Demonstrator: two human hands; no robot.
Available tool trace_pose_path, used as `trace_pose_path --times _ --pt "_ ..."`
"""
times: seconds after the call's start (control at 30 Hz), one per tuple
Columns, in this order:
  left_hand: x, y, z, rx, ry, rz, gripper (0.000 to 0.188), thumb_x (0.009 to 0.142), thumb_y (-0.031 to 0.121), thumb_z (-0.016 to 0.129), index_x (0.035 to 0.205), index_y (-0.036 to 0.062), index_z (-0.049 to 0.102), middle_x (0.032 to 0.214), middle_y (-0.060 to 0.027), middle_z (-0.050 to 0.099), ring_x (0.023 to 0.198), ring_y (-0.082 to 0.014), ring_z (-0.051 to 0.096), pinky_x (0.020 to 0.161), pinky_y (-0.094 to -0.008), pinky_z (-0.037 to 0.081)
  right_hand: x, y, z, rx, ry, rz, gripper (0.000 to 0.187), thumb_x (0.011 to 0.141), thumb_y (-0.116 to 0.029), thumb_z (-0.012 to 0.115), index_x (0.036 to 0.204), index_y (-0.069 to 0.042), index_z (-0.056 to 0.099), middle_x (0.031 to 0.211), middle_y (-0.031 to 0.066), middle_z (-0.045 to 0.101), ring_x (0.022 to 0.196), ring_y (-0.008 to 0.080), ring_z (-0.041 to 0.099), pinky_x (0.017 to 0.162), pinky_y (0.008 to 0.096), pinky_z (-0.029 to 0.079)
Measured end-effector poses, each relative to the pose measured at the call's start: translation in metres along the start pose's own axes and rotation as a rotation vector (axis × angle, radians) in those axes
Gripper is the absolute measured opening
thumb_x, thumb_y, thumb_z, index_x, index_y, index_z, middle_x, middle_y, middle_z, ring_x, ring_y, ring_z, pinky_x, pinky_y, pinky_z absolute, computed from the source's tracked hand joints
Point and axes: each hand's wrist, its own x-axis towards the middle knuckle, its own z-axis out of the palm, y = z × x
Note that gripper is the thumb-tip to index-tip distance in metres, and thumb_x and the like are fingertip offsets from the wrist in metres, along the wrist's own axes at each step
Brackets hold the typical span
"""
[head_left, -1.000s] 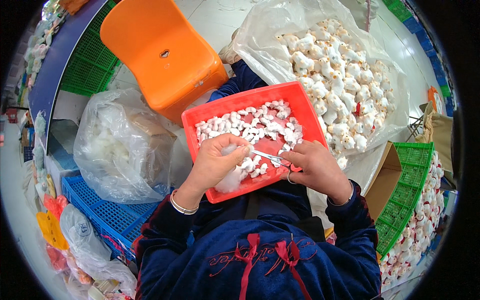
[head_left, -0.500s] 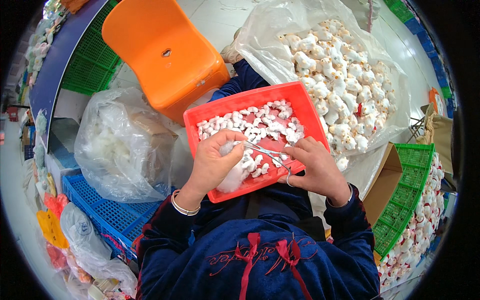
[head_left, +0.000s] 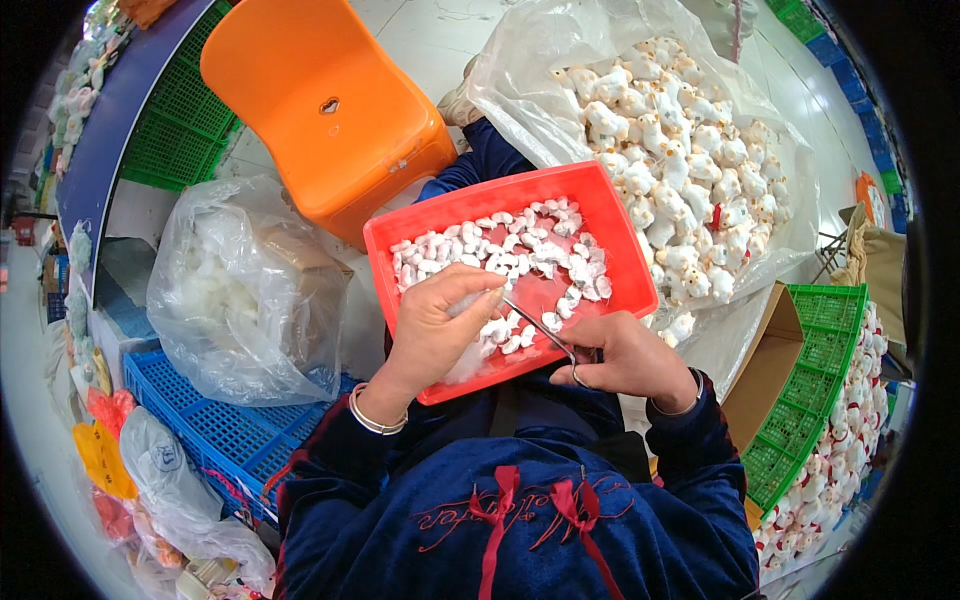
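Over the red tray (head_left: 520, 186), my left hand (head_left: 425, 325) has its fingers curled round a wad of white stuffing (head_left: 462, 305), thumb and forefinger pinched together. Whether a small white piece is also in that pinch is hidden. My right hand (head_left: 635, 358) holds ring-handled metal forceps (head_left: 540, 328), their tip reaching the left fingertips. Many small white stuffed pieces (head_left: 455, 245) lie in the tray, which rests on my lap. More loose stuffing (head_left: 468, 366) sits in the tray's near left corner, partly under my left hand.
An orange chair (head_left: 330, 120) stands ahead to the left. Beside it are a clear bag of stuffing (head_left: 225, 300) and a blue crate (head_left: 225, 420). Ahead right, a large plastic bag (head_left: 530, 95) holds white plush toys (head_left: 690, 180). A cardboard box (head_left: 765, 360) and green crate (head_left: 815, 385) flank my right.
My left hand has turned, its fingers closing more over the stuffing. My right hand has closed in round the forceps' handles, and the forceps now point more steeply toward the left fingertips.
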Motion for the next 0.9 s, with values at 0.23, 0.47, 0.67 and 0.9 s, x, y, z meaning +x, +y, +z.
trace_pose_path --times 0.23,0.47,0.67,0.9 --pt "0.002 0.000 0.011 0.189 0.200 0.212 0.016 0.093 0.000 0.068 0.108 -0.0029 0.073 0.098 -0.0071 0.069 0.079 -0.0109 0.066 0.063 -0.0226 0.051 0.003 -0.008 0.063 0.715 0.078 0.168 0.023 0.096 -0.023 0.072 0.098 0.000 0.070 0.075 -0.0045 0.060 0.069 0.0036 0.051 0.060 0.0225 0.041" --pt "-0.002 -0.014 0.032 -0.038 0.387 0.101 0.021 0.094 0.002 0.069 0.114 -0.0014 0.071 0.093 -0.0064 0.070 0.072 -0.0084 0.063 0.061 -0.0212 0.051 0.017 -0.020 0.082 0.582 0.291 0.129 0.025 0.090 -0.023 0.077 0.099 -0.001 0.069 0.069 0.0007 0.057 0.064 0.0066 0.052 0.057 0.0259 0.043" --pt "0.000 -0.003 0.016 -0.139 0.230 -0.127 0.022 0.095 0.007 0.067 0.114 -0.0028 0.070 0.092 -0.0067 0.073 0.071 -0.0068 0.063 0.062 -0.0205 0.051 0.020 0.007 0.073 0.010 0.602 0.042 0.037 0.078 -0.022 0.083 0.107 -0.004 0.068 0.090 0.0131 0.067 0.079 0.0286 0.066 0.072 0.0385 0.052" --pt "0.004 -0.002 0.008 0.109 0.217 -0.021 0.017 0.090 0.006 0.069 0.105 -0.0026 0.072 0.085 -0.0027 0.072 0.076 -0.0068 0.064 0.067 -0.0235 0.052 0.009 0.016 0.051 -0.275 0.534 -0.032 0.045 0.076 -0.020 0.083 0.115 -0.004 0.066 0.095 0.0136 0.062 0.094 0.0332 0.059 0.081 0.0424 0.049"
